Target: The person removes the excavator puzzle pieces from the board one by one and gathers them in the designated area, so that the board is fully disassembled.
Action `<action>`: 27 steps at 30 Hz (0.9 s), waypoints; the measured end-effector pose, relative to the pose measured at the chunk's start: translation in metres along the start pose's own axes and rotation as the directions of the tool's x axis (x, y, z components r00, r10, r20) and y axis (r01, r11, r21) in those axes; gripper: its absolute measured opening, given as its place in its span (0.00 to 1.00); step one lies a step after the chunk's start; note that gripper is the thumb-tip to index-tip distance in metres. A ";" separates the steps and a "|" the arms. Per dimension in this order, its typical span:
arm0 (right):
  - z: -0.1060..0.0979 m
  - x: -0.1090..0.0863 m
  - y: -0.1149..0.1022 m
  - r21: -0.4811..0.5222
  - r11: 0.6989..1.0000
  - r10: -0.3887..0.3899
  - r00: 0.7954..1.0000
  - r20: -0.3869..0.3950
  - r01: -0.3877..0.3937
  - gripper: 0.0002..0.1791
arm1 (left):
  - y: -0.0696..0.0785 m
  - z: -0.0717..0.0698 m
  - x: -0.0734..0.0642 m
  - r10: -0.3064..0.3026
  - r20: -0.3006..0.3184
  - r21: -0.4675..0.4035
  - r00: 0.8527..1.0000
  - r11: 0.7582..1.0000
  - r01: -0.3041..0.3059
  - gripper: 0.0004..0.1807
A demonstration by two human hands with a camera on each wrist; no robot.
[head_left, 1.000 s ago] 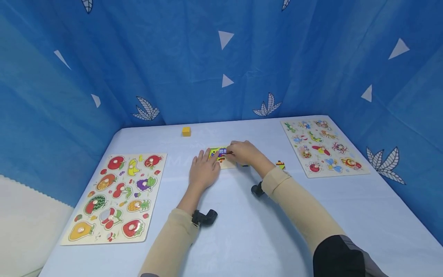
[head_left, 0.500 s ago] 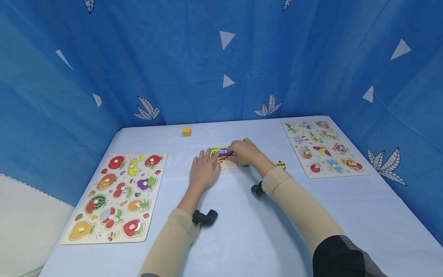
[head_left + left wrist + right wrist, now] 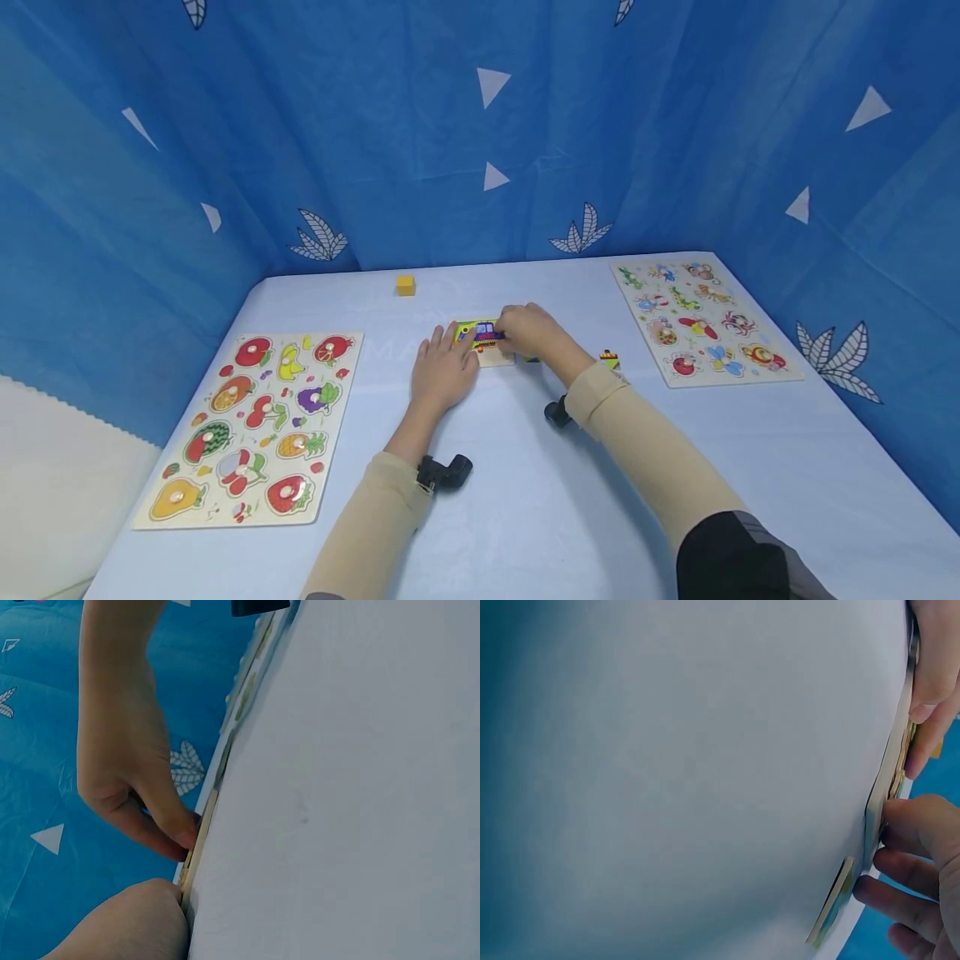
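Note:
My left hand (image 3: 444,372) lies spread, its fingertips on the left part of a small wooden jigsaw board (image 3: 495,359) with a bright vehicle picture. Across the board's right side, my right hand (image 3: 531,329) pinches a purple-and-red jigsaw piece (image 3: 499,335) between thumb and forefinger, low against the picture. The right wrist view shows thumb and forefinger at the tray's edge, the other fingers loosely bent; there my right hand (image 3: 922,862) partly hides the piece. A loose green-edged jigsaw piece (image 3: 832,904) lies beside the board, mostly under the right hand in the head view.
Another loose jigsaw piece (image 3: 609,359) lies by the right sleeve. A fruit knob-puzzle board (image 3: 247,429) is at the left, an insect puzzle board (image 3: 705,321) at the right. A yellow block (image 3: 406,286) stands near the back edge, before a blue curtain (image 3: 420,167).
The purple-and-red piece in my right fingers has settled flatter against the picture, and more of the vehicle shows. My left hand stays in place.

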State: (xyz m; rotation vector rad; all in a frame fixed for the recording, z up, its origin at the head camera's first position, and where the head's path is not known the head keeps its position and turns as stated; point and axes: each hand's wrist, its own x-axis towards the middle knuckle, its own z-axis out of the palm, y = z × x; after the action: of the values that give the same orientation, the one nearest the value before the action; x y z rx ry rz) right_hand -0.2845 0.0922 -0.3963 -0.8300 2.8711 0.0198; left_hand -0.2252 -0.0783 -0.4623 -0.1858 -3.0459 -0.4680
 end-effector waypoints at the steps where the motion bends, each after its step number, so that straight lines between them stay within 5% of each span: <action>1: 0.000 0.000 -0.001 -0.021 1.000 -0.004 1.000 -0.001 0.004 0.16 | 0.000 0.000 0.000 0.000 0.000 0.000 1.000 1.000 0.000 0.30; 7: -0.002 0.001 -0.007 -0.140 0.989 -0.038 0.999 -0.001 0.037 0.15 | 0.000 0.001 0.001 0.000 -0.005 0.002 1.000 1.000 0.000 0.30; 27: -0.006 0.002 -0.006 -0.032 0.999 -0.006 0.998 0.061 0.008 0.17 | 0.002 -0.003 -0.001 -0.008 0.011 0.002 1.000 1.000 0.008 0.30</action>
State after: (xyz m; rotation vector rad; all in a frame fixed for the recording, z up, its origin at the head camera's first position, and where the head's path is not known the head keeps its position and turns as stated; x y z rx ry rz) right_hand -0.2844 0.0859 -0.3906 -0.8305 2.8181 0.0886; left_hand -0.2241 -0.0777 -0.4591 -0.1773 -3.0586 -0.4667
